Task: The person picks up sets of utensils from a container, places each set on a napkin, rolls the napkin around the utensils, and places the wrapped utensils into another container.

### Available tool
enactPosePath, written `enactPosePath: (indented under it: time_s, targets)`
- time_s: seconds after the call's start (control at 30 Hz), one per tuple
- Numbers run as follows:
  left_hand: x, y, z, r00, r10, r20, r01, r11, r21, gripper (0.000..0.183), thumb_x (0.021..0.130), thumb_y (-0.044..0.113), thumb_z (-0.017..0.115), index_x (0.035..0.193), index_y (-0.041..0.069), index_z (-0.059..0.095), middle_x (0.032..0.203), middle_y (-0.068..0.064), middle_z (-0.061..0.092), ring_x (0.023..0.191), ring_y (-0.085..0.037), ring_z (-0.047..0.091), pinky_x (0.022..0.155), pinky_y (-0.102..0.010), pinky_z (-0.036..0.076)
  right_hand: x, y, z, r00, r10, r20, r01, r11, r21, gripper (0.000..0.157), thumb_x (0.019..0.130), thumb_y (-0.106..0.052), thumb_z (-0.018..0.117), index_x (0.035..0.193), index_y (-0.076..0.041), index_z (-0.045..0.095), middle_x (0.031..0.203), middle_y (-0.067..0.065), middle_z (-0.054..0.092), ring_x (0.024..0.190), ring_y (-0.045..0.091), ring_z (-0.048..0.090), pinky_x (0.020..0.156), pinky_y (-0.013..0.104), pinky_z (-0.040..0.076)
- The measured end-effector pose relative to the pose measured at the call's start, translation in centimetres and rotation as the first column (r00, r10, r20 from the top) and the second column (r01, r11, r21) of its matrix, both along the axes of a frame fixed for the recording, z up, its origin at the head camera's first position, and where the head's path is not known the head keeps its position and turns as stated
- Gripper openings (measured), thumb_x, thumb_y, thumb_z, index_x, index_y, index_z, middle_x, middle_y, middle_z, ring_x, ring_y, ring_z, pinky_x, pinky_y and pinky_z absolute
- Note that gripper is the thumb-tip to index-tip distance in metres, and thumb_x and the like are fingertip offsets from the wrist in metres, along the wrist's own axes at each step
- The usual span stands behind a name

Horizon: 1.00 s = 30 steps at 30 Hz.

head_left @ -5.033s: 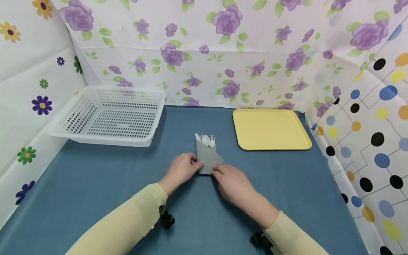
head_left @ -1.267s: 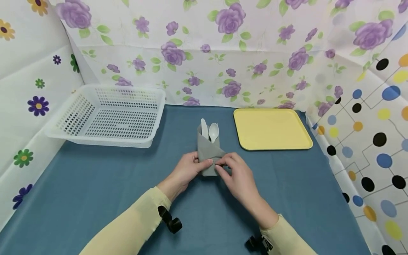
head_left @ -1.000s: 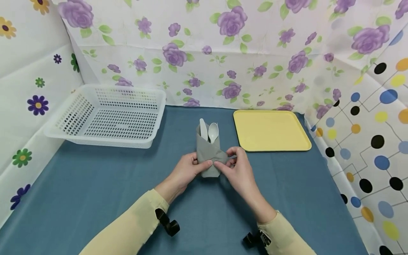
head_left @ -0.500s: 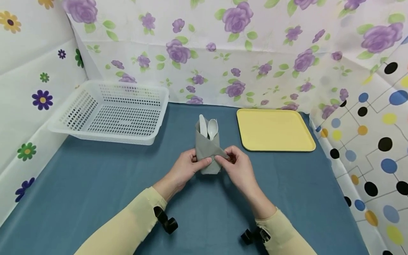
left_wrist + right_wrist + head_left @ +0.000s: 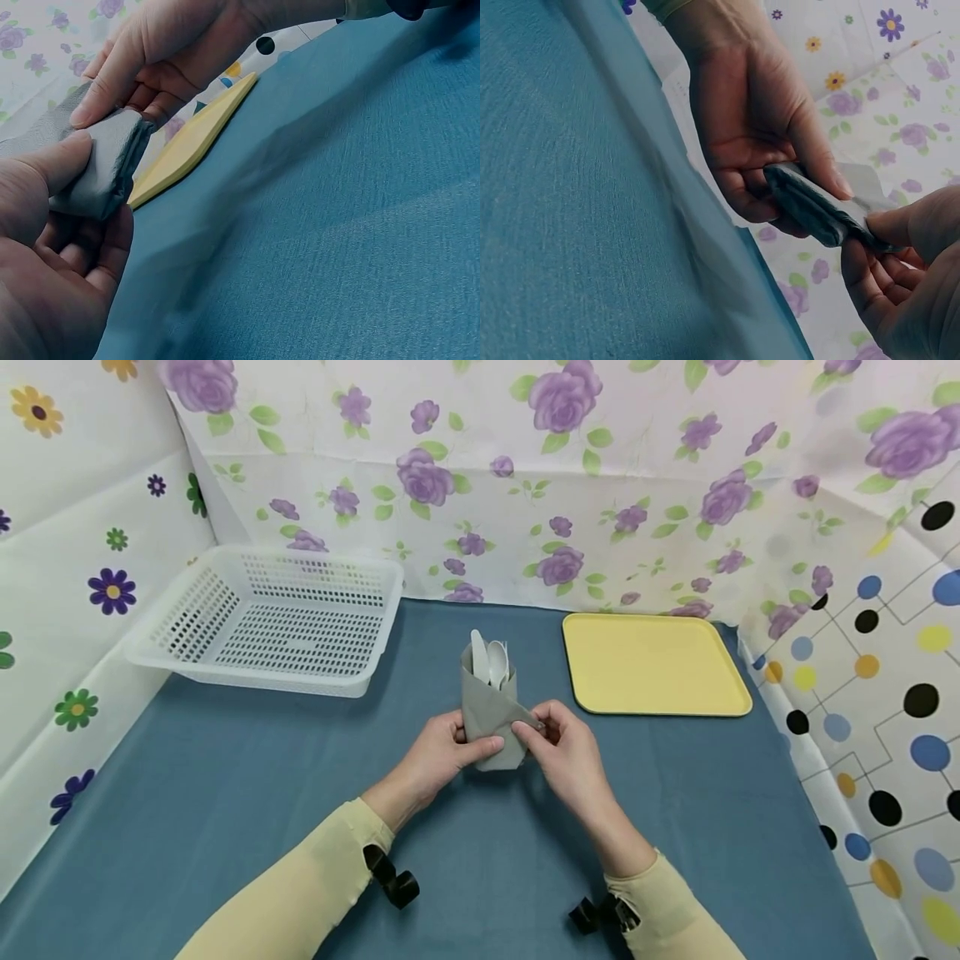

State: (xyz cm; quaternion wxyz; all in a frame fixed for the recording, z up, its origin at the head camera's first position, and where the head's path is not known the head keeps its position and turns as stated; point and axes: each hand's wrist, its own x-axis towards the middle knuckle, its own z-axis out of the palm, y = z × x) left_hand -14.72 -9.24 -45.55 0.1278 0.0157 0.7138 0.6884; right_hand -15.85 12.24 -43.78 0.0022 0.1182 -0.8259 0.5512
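Observation:
A grey napkin is folded into a pocket around white cutlery, its top end pointing away from me. Out of it stick a knife, a spoon and, partly hidden behind the spoon, a fork. My left hand grips the pocket's left side, thumb across the front and fingers behind. With thumb and fingers my right hand pinches the pointed flap on the right. Both wrist views show the thick layered bottom edge of the napkin, held up above the blue cloth.
A white perforated basket stands at the back left. At the back right lies a yellow tray. Blue cloth covers the table. Patterned sheets hang behind and along both sides.
Since the earliest frame the napkin pocket has been lifted and tipped up, and my right hand has moved from its lower right edge to the flap. Over the last half second the flap shifts slightly.

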Motion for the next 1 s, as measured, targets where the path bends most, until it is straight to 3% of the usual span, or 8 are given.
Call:
enactPosePath:
  time_s: [0.17,0.43,0.63,0.73,0.83,0.93,1.0]
  targets:
    - [0.1,0.1,0.0,1.000,0.000,-0.007,0.000,1.000,-0.011,0.039,0.103,0.019,0.083,0.137,0.003,0.073,0.122,-0.010,0.079,0.110,-0.022,0.073,0.100,-0.043,0.058,0.1,0.0,0.0,0.999,0.003,-0.034,-0.003,1.000,0.018,0.010,0.108,-0.019,0.077,0.105,-0.015,0.068,0.085,0.005,0.068,0.075,0.032,0.065,0.062,0.032,0.053]
    - [0.2,0.1,-0.1,1.000,0.015,-0.011,-0.015,1.000,-0.018,0.038,0.103,0.018,0.083,0.137,0.004,0.073,0.124,-0.010,0.078,0.111,-0.023,0.073,0.100,-0.045,0.058,0.2,-0.2,-0.3,0.996,0.011,-0.090,-0.008,0.999,0.038,0.010,0.110,-0.021,0.074,0.105,-0.016,0.067,0.080,0.002,0.065,0.068,0.022,0.060,0.059,0.031,0.051]
    - [0.3,0.2,0.2,0.999,0.046,0.010,-0.046,0.999,0.019,0.040,0.103,0.018,0.082,0.139,0.004,0.072,0.127,-0.012,0.078,0.117,-0.026,0.074,0.103,-0.048,0.059,0.0,-0.3,-0.3,0.991,-0.049,-0.122,0.051,0.999,0.008,0.010,0.108,-0.024,0.077,0.106,-0.015,0.073,0.080,0.004,0.061,0.068,0.023,0.055,0.059,0.030,0.044]
    - [0.3,0.3,0.3,0.997,0.074,0.014,-0.075,0.996,0.040,0.040,0.103,0.017,0.083,0.139,0.003,0.072,0.129,-0.013,0.077,0.119,-0.027,0.073,0.104,-0.049,0.059,0.0,-0.5,-0.4,0.980,-0.093,-0.176,0.097,0.995,0.009,0.012,0.107,-0.022,0.078,0.113,-0.014,0.073,0.088,0.002,0.063,0.073,0.019,0.056,0.062,0.028,0.045]
    - [0.3,0.3,0.3,0.995,0.102,0.011,-0.103,0.994,0.049,0.041,0.102,0.016,0.083,0.139,0.004,0.072,0.130,-0.012,0.077,0.119,-0.027,0.073,0.104,-0.048,0.059,0.4,-0.6,-0.4,0.929,-0.128,-0.346,0.158,0.986,0.061,0.022,0.104,-0.017,0.082,0.121,-0.010,0.069,0.099,0.004,0.063,0.080,0.019,0.057,0.067,0.029,0.048]
    - [0.2,0.3,0.4,0.991,0.131,0.005,-0.131,0.990,0.058,0.040,0.102,0.016,0.084,0.138,0.004,0.073,0.128,-0.012,0.077,0.115,-0.025,0.073,0.101,-0.046,0.059,1.1,-0.8,-0.5,0.816,-0.112,-0.567,0.225,0.965,0.133,0.026,0.100,-0.014,0.086,0.119,-0.006,0.070,0.105,0.009,0.063,0.087,0.025,0.060,0.073,0.037,0.055]
    - [0.2,0.3,0.3,0.989,0.149,-0.006,-0.148,0.987,0.061,0.038,0.102,0.016,0.084,0.137,0.004,0.074,0.127,-0.012,0.077,0.112,-0.025,0.073,0.100,-0.046,0.060,1.6,-1.1,-0.5,0.741,-0.068,-0.667,0.244,0.954,0.174,0.025,0.097,-0.011,0.088,0.117,-0.005,0.073,0.109,0.012,0.067,0.095,0.031,0.064,0.077,0.044,0.058]
